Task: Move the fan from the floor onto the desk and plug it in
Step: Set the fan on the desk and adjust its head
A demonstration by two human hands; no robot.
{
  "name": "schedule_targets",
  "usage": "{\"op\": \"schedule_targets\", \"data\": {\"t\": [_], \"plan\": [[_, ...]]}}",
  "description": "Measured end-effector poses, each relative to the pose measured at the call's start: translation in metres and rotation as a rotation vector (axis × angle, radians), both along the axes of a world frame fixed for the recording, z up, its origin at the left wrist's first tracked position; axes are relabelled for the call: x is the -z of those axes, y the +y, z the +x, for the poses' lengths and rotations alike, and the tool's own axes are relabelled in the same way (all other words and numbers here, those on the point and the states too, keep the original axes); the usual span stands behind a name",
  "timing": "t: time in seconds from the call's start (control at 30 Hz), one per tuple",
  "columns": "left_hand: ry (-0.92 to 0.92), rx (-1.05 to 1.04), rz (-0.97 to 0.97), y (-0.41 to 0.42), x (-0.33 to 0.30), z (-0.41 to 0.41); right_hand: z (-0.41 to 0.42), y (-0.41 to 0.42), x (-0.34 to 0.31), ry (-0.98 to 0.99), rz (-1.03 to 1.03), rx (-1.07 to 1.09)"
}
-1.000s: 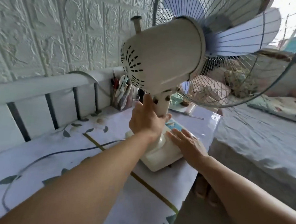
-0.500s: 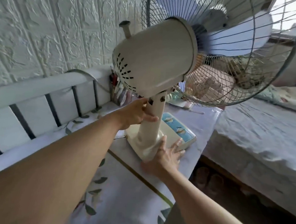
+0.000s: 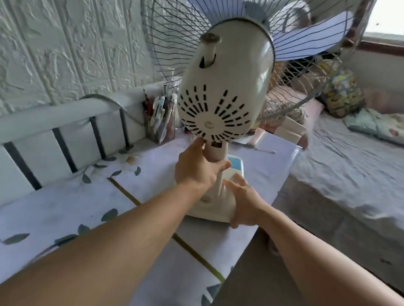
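Observation:
A cream table fan point(image 3: 225, 88) with pale blue blades and a wire cage stands on the desk point(image 3: 95, 208), which has a white leaf-patterned cover. Its vented motor housing faces me. My left hand point(image 3: 199, 170) is wrapped around the fan's neck just under the housing. My right hand point(image 3: 245, 202) presses against the right side of the fan's base point(image 3: 213, 210), fingers spread. A blue control panel point(image 3: 234, 160) shows on the base beyond my left hand. The fan's cord and plug are hidden behind my left arm.
A clear holder of pens point(image 3: 160, 118) stands at the back of the desk by the white rail point(image 3: 46, 119). A small book point(image 3: 255, 139) lies past the fan. A bed point(image 3: 349, 174) with pillows is to the right, close to the desk edge. Textured white wall behind.
The fan has been turned on the desk, so its motor housing now points at me. My left hand stayed on the neck; my right hand moved along the base's right side.

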State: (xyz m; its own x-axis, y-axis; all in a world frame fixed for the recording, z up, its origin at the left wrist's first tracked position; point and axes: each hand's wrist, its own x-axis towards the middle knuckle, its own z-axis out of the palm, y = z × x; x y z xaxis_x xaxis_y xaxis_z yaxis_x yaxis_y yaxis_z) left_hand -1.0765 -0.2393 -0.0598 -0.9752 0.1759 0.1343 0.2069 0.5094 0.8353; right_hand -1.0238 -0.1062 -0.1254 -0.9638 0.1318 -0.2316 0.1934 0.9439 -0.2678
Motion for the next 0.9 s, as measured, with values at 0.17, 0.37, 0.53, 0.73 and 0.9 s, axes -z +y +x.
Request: {"op": "schedule_targets", "data": {"t": [0.17, 0.37, 0.53, 0.73, 0.9], "plan": [[0.058, -0.134, 0.033, 0.012, 0.001, 0.016, -0.009, 0.013, -0.004, -0.016, 0.039, -0.088], [-0.068, 0.138, 0.044, -0.005, 0.001, 0.000, -0.008, 0.012, -0.001, 0.022, -0.041, -0.045], [-0.091, 0.210, 0.097, -0.007, 0.005, -0.008, -0.009, 0.016, -0.003, 0.056, 0.030, -0.100], [-0.050, 0.088, 0.112, 0.002, 0.010, -0.006, -0.015, 0.023, -0.002, 0.096, 0.053, -0.148], [-0.005, 0.000, 0.085, 0.011, 0.011, -0.003, -0.022, 0.026, -0.003, 0.133, 0.111, -0.201]]}}
